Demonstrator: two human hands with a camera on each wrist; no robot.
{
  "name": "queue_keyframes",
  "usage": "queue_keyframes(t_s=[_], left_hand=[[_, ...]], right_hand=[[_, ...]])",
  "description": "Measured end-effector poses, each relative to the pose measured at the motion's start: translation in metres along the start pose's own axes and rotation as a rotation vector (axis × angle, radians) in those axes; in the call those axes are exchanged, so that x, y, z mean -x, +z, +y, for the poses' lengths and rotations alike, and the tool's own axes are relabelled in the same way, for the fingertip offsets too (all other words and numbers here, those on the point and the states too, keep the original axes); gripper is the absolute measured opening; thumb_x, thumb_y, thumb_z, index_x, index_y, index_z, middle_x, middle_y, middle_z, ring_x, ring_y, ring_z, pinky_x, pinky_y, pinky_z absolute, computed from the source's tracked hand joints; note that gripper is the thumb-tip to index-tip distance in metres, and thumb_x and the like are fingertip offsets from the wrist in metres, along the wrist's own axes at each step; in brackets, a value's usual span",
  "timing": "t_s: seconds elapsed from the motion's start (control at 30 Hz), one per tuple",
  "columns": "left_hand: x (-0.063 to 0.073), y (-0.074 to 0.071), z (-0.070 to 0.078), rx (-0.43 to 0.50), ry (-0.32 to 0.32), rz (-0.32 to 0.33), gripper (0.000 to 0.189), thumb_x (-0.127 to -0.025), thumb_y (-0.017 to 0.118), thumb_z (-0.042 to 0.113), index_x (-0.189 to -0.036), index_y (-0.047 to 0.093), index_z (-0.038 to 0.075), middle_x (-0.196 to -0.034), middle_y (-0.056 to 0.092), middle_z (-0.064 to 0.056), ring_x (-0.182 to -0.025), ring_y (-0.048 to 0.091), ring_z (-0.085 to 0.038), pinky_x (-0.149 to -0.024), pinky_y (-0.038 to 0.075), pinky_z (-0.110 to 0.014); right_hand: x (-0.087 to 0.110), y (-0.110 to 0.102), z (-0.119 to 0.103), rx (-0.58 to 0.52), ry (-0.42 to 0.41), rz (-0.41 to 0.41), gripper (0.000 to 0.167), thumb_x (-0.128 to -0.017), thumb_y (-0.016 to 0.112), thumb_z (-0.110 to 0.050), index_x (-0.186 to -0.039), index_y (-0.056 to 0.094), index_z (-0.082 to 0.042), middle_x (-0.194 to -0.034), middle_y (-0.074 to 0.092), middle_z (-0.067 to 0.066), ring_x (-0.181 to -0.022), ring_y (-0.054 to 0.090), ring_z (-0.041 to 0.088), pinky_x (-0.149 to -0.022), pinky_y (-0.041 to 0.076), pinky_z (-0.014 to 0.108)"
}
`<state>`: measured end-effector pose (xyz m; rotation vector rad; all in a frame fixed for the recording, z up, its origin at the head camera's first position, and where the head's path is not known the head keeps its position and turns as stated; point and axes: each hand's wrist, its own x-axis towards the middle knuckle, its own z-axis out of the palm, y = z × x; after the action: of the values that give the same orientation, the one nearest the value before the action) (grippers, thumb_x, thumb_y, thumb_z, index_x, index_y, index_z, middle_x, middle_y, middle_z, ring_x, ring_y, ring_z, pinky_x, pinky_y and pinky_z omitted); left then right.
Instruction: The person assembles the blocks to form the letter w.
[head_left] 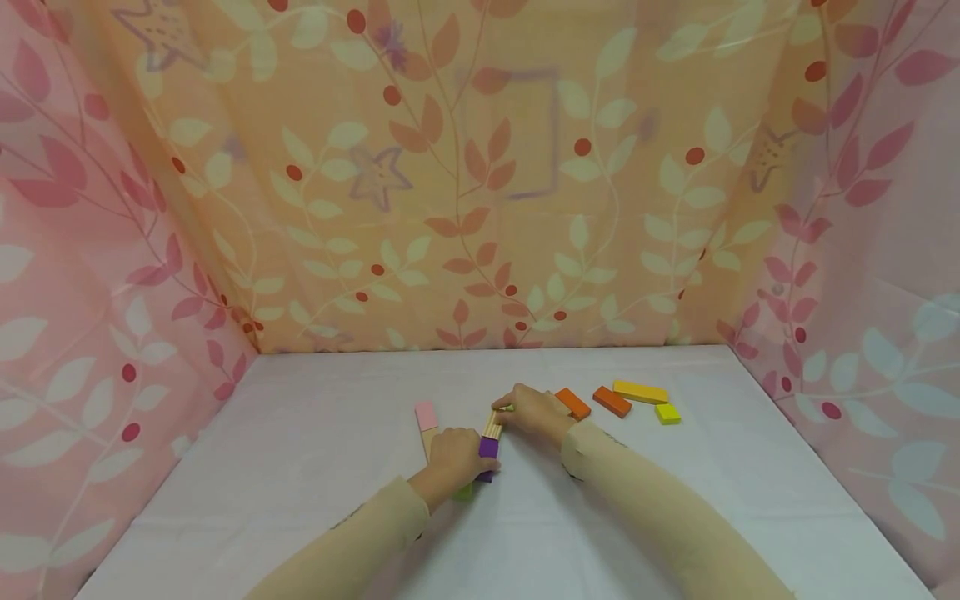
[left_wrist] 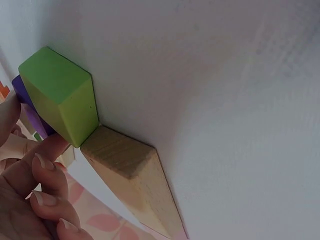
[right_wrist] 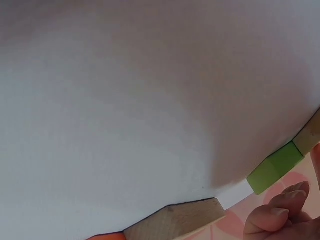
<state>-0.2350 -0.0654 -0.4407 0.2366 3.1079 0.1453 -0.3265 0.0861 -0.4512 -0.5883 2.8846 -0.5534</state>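
My left hand (head_left: 453,457) pinches a purple block (head_left: 488,448) between thumb and index finger, the other fingers loosely curled. Against it in the left wrist view stands a green block (left_wrist: 60,80), touching a plain wooden block (left_wrist: 135,175). A pink block (head_left: 426,415) lies at that row's far end. Beyond the purple block lies a ribbed-looking wooden block (head_left: 492,425). The fingertips of my right hand (head_left: 531,410) grip its far end. A second green block (right_wrist: 275,167) touches it, partly hidden by that hand in the head view.
Right of my right hand lie another wooden block (right_wrist: 175,220), two orange blocks (head_left: 573,403) (head_left: 612,402), a long yellow block (head_left: 641,392) and a small yellow block (head_left: 667,413). Patterned curtains (head_left: 450,250) stand behind and along both sides of the white table (head_left: 262,467).
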Motion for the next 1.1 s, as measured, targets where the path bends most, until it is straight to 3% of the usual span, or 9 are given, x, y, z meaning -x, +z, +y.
queue_keyframes(t_s=[0.27,0.43,0.83,1.1], left_hand=[[-0.003,0.003,-0.001,0.006,-0.022,-0.015,0.049,-0.076,0.076,0.055,-0.072,0.058,0.01,-0.062,0.05,0.0,-0.059,0.045,-0.015,-0.054,0.038,-0.029],[-0.001,0.003,-0.004,0.032,-0.021,-0.009,0.05,-0.077,0.075,0.055,-0.067,0.055,0.011,-0.059,0.048,0.001,-0.056,0.042,-0.014,-0.052,0.034,-0.027],[-0.001,0.003,-0.018,0.148,0.062,0.041,0.039,-0.078,0.077,0.047,-0.068,0.069,0.01,-0.061,0.058,0.005,-0.057,0.045,-0.01,-0.054,0.038,-0.026],[-0.001,0.006,-0.022,0.149,0.071,0.043,0.038,-0.078,0.077,0.047,-0.07,0.07,0.011,-0.066,0.061,0.005,-0.061,0.048,-0.011,-0.055,0.04,-0.026]], right_hand=[[-0.003,-0.003,0.0,-0.029,0.014,-0.031,0.028,-0.09,0.069,-0.033,-0.117,0.073,-0.026,-0.121,0.064,0.004,-0.119,0.054,0.026,-0.1,0.036,0.057],[-0.006,-0.004,-0.001,-0.029,-0.013,-0.045,0.028,-0.09,0.07,-0.03,-0.117,0.073,-0.024,-0.122,0.064,0.006,-0.118,0.054,0.027,-0.098,0.038,0.056],[-0.008,-0.002,0.003,-0.048,-0.038,-0.074,0.032,-0.089,0.071,-0.033,-0.119,0.072,-0.027,-0.116,0.065,0.004,-0.112,0.055,0.024,-0.087,0.041,0.049],[-0.007,-0.002,0.002,-0.033,-0.008,-0.078,0.033,-0.088,0.071,-0.038,-0.12,0.071,-0.031,-0.116,0.063,0.0,-0.115,0.053,0.023,-0.094,0.035,0.056]])
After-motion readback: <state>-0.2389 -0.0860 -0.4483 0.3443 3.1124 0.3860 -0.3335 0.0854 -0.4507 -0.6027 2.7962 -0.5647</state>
